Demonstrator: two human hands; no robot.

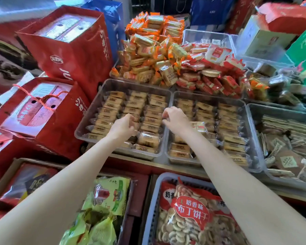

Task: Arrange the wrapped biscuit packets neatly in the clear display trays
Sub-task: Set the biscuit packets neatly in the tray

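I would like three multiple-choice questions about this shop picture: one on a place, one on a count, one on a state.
1. Where is the left hand?
A. over the left clear tray
B. in the bag of round biscuits
C. on the red gift box

2. How many rows of biscuit packets fill that tray?
A. one
B. three
C. six

3. How are the right hand's fingers?
A. flat
B. curled at the packets
C. hidden

Answers: 1 A, it hovers above the middle row; 2 B, three rows run front to back; 3 B, fingertips bend down on the right row.
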